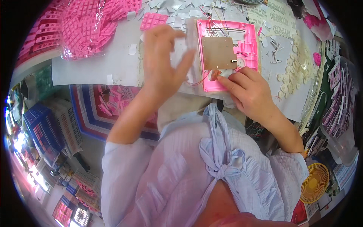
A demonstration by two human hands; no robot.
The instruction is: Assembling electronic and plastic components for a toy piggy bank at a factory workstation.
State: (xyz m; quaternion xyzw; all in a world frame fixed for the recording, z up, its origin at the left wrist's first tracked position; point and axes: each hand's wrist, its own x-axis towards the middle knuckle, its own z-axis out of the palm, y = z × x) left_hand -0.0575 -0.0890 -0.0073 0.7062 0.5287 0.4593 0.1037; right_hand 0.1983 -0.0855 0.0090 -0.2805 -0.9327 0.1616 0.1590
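A pink plastic casing point(252, 41) lies on the worktable, with a flat brown board point(217, 52) set inside it and thin wires point(213, 27) running out past its far edge. At the casing's near edge, my right hand point(249, 90) pinches a small orange-brown piece point(215, 74) between thumb and fingers; what kind of part it is does not show clearly. My left hand point(162, 60) is raised to the left of the casing, smeared by motion, its thumb and forefinger apart and nothing visible in it. A thin reddish wire point(197, 82) stretches left from near the orange-brown piece.
Pink keypads in a clear bag point(87, 30) lie at the far left, with a loose pink keypad point(154, 21) beside white paper bits. On the right are cream round parts point(293, 72) and small white pegs point(276, 51). A striped bin point(89, 109) with pink parts stands below the table.
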